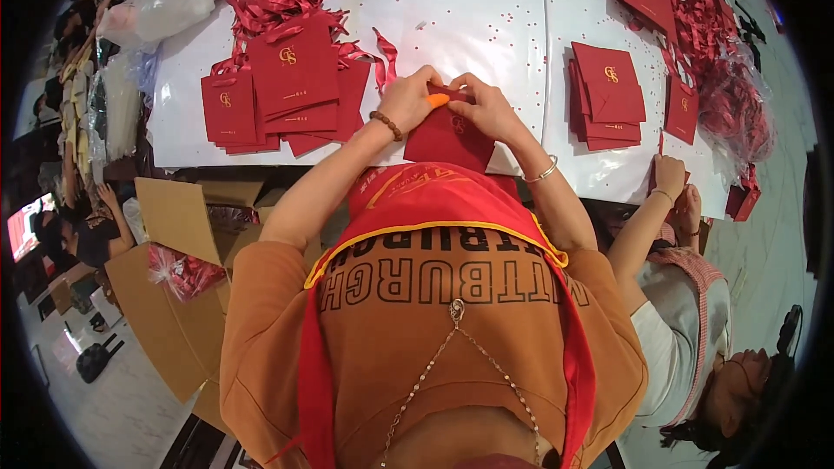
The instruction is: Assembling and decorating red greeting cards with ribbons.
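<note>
Fingers of the left hand (405,106) curl nearly closed on the upper edge of a flat red paper packet (452,143), the thumb wearing an orange cover (437,101); those of the right hand (490,111) pinch the same edge, just beside them. This packet sits at the near edge of the white table (478,0), straight ahead of the wearer. From it, a loose red ribbon (388,56) lies at 11 o'clock, a stack of red packets (300,78) at 10, another stack (612,95) between 2 and 3, a co-worker's hand (670,175) at 3, and an open cardboard box (161,313) at 8.
</note>
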### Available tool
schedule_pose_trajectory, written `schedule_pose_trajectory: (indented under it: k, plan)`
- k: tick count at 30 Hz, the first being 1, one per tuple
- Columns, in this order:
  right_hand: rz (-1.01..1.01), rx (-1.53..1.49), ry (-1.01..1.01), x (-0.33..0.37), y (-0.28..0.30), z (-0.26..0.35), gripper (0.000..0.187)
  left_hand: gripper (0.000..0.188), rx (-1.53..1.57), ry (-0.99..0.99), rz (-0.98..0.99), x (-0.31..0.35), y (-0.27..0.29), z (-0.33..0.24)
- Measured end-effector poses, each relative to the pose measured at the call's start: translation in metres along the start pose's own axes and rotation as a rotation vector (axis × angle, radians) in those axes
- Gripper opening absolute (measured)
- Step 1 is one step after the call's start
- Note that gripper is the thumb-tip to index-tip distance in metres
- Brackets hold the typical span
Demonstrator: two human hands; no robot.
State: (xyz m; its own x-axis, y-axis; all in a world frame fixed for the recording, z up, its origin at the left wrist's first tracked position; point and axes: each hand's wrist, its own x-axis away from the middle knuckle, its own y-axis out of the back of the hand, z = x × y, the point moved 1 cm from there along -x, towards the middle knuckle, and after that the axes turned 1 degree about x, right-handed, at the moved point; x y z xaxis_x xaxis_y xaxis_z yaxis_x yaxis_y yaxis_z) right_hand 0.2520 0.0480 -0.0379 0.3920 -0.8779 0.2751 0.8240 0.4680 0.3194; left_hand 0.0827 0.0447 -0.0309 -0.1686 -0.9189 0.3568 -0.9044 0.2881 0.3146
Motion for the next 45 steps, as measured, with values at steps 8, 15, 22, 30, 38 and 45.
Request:
schedule_pose_trajectory:
  k: [8,15,22,30,38,45]
  plan:
    - [-0.225,0.507,0.389,0.016,-0.016,0.014,0.013,0.028,-0.897,-0.719,0.014,-0.052,0.026,0.014]
    - [-0.255,0.551,0.438,0.019,-0.02,0.017,0.012,0.033,-0.452,-0.137,0.918,-0.074,0.023,0.002]
    - [-0.167,0.545,0.355,0.016,-0.017,0.018,0.011,0.019,-0.605,-0.434,0.447,-0.104,0.029,-0.004]
    - [-0.157,0.526,0.098,0.005,-0.002,0.006,0.02,0.04,-1.072,0.205,-0.071,-0.101,0.084,-0.011]
    - [-0.321,0.456,0.19,0.006,-0.002,-0.019,0.028,0.022,-0.705,-0.057,-0.261,-0.125,0.092,0.034]
    - [-0.298,0.461,0.168,0.0,-0.005,-0.026,0.032,0.017,0.05,-0.127,0.231,-0.06,0.012,-0.018]
